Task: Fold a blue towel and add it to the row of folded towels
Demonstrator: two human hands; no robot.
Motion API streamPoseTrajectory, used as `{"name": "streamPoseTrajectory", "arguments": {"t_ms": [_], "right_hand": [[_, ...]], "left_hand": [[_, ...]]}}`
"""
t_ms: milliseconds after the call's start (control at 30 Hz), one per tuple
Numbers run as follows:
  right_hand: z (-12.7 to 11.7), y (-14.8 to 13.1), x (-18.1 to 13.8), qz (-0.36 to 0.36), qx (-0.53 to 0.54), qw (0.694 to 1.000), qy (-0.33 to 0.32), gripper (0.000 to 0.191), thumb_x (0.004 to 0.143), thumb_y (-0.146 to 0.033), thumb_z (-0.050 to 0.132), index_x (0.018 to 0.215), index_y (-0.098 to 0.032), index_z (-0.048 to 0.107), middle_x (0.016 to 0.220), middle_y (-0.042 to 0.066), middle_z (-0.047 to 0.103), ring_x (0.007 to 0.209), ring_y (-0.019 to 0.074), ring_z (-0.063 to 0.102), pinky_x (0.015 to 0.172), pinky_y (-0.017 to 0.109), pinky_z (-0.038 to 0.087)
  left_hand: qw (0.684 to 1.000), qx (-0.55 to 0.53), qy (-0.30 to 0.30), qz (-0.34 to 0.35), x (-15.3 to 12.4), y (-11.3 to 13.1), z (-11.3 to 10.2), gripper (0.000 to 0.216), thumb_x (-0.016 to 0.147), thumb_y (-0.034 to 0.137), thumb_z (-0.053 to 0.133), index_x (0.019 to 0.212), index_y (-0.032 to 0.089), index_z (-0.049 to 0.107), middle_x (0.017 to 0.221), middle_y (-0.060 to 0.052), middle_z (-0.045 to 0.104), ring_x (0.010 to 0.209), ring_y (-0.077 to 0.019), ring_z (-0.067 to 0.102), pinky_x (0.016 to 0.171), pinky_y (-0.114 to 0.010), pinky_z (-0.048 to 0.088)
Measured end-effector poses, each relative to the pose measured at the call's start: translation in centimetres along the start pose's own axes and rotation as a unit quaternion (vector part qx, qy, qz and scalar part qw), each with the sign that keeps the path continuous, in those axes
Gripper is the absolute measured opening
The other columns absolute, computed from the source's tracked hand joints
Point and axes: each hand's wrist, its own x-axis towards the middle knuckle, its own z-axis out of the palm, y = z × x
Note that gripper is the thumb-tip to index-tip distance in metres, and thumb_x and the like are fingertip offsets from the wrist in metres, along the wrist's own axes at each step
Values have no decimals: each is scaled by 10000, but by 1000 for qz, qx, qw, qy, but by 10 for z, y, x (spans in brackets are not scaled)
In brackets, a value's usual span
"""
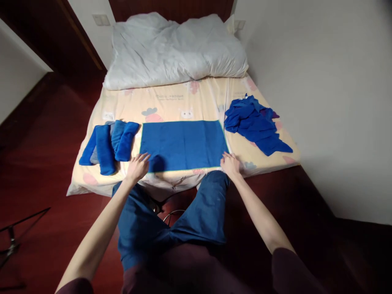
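Note:
A blue towel (183, 143) with a thin light-green edge is spread nearly flat across the front of the bed, faint crease lines running over it. My left hand (139, 166) is at its near left side, fingers bent over the edge and closed on the cloth. At the near right side, my right hand (230, 164) pinches the opposite edge. Both thumbs are mostly hidden. A dark shadow falls on the towel beside my left fingers.
Several folded blue and grey cloths (105, 149) lie left of the towel. To the right is a crumpled blue cloth heap (255, 122). A white quilt (177, 51) is bunched at the headboard. A wall (321, 102) borders the right; a black stand (12, 245) is on the floor at left.

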Motion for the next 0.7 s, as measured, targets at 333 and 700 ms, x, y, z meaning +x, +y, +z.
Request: {"name": "streamPoseTrajectory", "arguments": {"t_ms": [333, 700], "right_hand": [[67, -201, 38, -186, 102, 976, -53, 595, 1049, -266, 410, 1629, -134, 401, 1750, 111, 226, 1639, 273, 182, 1339, 511, 138], [88, -196, 35, -177, 130, 974, -63, 598, 1100, -372, 323, 1662, -165, 331, 1766, 72, 156, 1655, 237, 102, 1353, 501, 72]], "left_hand": [[993, -112, -16, 15, 101, 110, 82, 632, 1055, 372, 328, 1610, 82, 411, 1722, -164, 269, 1618, -334, 209, 1314, -546, 201], [987, -155, 23, -41, 83, 113, 115, 605, 1073, 356, 291, 1635, 153, 383, 1747, -121, 206, 1635, -289, 163, 1323, -570, 149]]}}
